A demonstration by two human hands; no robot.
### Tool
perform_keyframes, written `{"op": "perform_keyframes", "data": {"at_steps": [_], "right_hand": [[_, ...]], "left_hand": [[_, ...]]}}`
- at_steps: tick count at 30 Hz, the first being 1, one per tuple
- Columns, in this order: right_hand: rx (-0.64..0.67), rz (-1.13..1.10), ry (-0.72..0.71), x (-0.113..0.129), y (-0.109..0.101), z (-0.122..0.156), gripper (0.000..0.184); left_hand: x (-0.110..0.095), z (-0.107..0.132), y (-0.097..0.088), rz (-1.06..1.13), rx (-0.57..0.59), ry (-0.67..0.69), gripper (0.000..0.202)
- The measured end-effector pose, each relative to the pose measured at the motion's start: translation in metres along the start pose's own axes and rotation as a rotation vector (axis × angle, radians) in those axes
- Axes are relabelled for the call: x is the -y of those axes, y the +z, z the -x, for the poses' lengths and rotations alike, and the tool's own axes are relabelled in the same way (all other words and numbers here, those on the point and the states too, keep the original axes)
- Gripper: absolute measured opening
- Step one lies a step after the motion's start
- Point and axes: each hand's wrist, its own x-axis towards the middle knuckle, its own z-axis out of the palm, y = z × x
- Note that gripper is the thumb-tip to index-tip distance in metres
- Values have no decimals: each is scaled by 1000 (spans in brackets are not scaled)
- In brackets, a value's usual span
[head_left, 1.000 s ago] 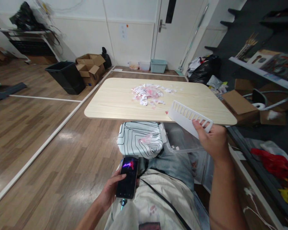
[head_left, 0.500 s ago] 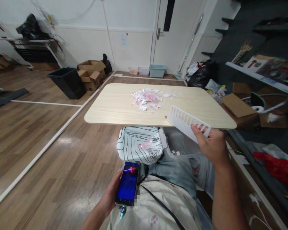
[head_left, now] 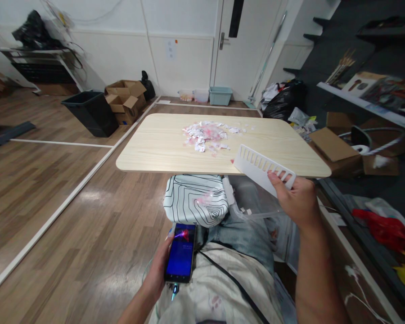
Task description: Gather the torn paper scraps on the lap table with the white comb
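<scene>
My left hand point(head_left: 161, 259) is closed around a smartphone point(head_left: 180, 254) with a lit blue screen, held low near my lap; a cable is plugged into its lower end. In my right hand point(head_left: 299, 198) is a white slotted plastic strip point(head_left: 258, 170), gripped at its right end, with its far end over the near edge of the pale wooden table point(head_left: 148, 148). Torn white and pinkish paper scraps point(head_left: 205, 132) lie heaped at the table's middle. Below the edge, a clear plastic bin point(head_left: 253, 198) holds a few small white pieces, beside a line-patterned cushioned surface point(head_left: 195, 198).
A black trash bin point(head_left: 92, 114) and open cardboard boxes point(head_left: 126, 101) stand on the floor at left. A light blue tub point(head_left: 220, 96) sits by the door. To the right are a black bag point(head_left: 286, 101), another open carton point(head_left: 337, 144) and a cluttered shelf point(head_left: 367, 105).
The whole view has shifted slightly. Both hands keep their holds on the phone and the slotted strip, and the paper heap looks the same.
</scene>
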Motion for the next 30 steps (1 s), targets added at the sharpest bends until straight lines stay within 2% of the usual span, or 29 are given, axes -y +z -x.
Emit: {"op": "perform_keyframes", "data": {"at_steps": [3,7,14,16,20,22,26,30], "right_hand": [[-5,-2,-10,0,0,0,42],[-1,5,-10,0,0,0,41],[18,17,-5,-2,-2,1,47],[14,22,-5,-4,-2,1,44],[5,28,-10,-4,-2,2,41],[6,25,-17,-3,-2,2,42],[10,17,-29,-2,-2,2,42],[13,6,-32,-2,-1,3,36]], "left_hand": [[-2,-2,-15,-47,-41,55,81],[-4,-6,-32,-122,4,33,81],[0,-20,-33,-96,45,-29,80],[-1,-23,-32,-131,6,0,72],[-4,-23,-34,-208,-153,156,49],[-2,-23,-37,-226,-182,195,43],[15,-30,-41,-208,-200,268,35],[33,-39,-39,-147,-315,322,31]]}}
